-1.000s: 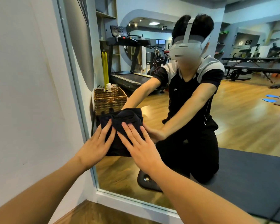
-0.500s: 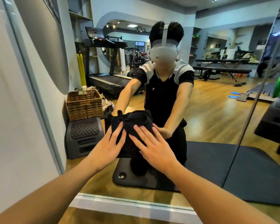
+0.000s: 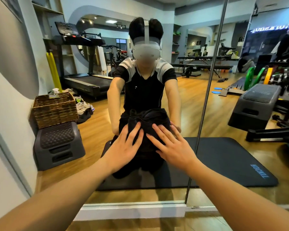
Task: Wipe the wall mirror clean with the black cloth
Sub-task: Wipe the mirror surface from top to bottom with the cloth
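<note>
Mirror [image 3: 232,114] filling view, vertical seam just right of the grips, cloth [image 3: 148,120] bunched against glass under both grips, left hand [image 3: 123,150] released flat, fingers spread on cloth's lower left, right hand [image 3: 173,147] flat beside it, lower right.

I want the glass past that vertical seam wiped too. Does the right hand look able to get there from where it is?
Probably yes. The right hand lies flat on the black cloth, just left of the seam, and nothing stands between them on the mirror.
</note>
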`<state>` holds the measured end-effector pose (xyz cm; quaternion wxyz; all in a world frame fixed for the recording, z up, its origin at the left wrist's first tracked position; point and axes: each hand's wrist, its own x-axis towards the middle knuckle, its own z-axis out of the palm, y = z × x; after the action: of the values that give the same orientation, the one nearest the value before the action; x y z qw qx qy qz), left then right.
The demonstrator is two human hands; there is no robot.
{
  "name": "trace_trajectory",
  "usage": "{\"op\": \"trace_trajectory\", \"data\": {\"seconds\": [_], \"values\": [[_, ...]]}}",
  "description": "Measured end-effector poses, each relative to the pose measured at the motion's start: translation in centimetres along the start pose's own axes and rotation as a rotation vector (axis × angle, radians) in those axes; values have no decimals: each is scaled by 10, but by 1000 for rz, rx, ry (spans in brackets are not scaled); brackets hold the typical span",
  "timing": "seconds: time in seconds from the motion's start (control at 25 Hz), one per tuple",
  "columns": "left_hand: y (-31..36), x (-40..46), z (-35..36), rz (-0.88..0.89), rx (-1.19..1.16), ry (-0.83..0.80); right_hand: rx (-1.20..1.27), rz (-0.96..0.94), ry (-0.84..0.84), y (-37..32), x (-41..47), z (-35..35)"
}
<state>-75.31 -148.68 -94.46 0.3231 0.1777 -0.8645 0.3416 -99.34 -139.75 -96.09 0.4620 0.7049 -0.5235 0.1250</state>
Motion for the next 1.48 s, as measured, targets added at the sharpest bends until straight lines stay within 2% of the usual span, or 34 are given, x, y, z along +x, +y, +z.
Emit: {"op": "trace_trajectory", "data": {"seconds": [0.2, 0.32, 0.44, 0.6, 0.96, 1.48], "values": [[54, 50, 22, 14, -29, 32, -73, -17, -26, 63, -49, -4], [83, 63, 39, -23, -40, 114, -78, -2, -64, 81, -71, -4], [91, 62, 50, -54, -97, 127, -41, 54, -83, 71, -76, 3], [91, 49, 66, -4, -170, 37, 57, 128, -83, 55, -85, 16], [125, 12, 84, -30, -159, 55, 101, 150, -125, 22, -127, 41], [147, -30, 134, 60, -149, 121, 147, 218, -106, -20, -173, 76]]}}
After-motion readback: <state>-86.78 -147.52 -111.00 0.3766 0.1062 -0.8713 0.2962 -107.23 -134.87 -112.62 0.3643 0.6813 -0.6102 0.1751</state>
